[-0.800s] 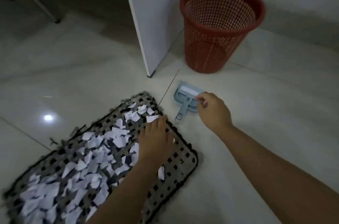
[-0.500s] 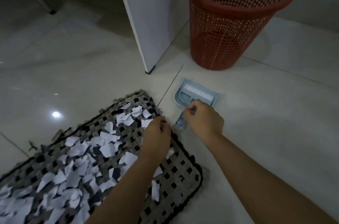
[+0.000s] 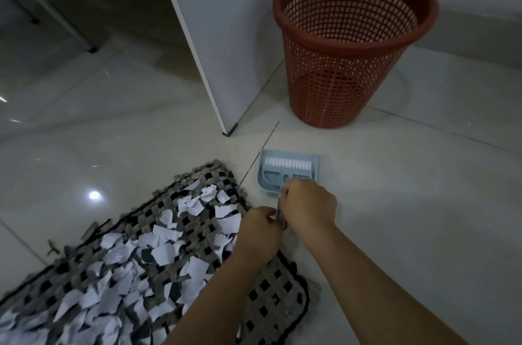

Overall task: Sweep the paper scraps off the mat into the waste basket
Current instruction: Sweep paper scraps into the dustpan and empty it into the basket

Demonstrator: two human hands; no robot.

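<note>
Entry, left to right. The paper scraps [image 3: 158,254] lie thick over the woven mat [image 3: 271,296], which runs diagonally from lower left up toward the centre; its near right corner is bare.

My left hand [image 3: 258,234] sits over the mat's far right edge, fingers curled around the lower end of the handle that sticks out of the dustpan and brush set [image 3: 288,172]. My right hand [image 3: 309,205] is just beside it, touching, fingers pinched on the same handle higher up, at the pan's near edge. I cannot tell which hand has the brush handle and which the pan's.

The set rests flat on the floor tile [image 3: 423,231], just off the mat's far corner, long axis pointing away from me, bristles at the far end.

The waste basket [image 3: 356,62] stands upright beyond the set, to the right of the white cabinet panel [image 3: 226,34]. Judgement: the right hand is nearer the basket, so it should carry the loaded pan.
</note>
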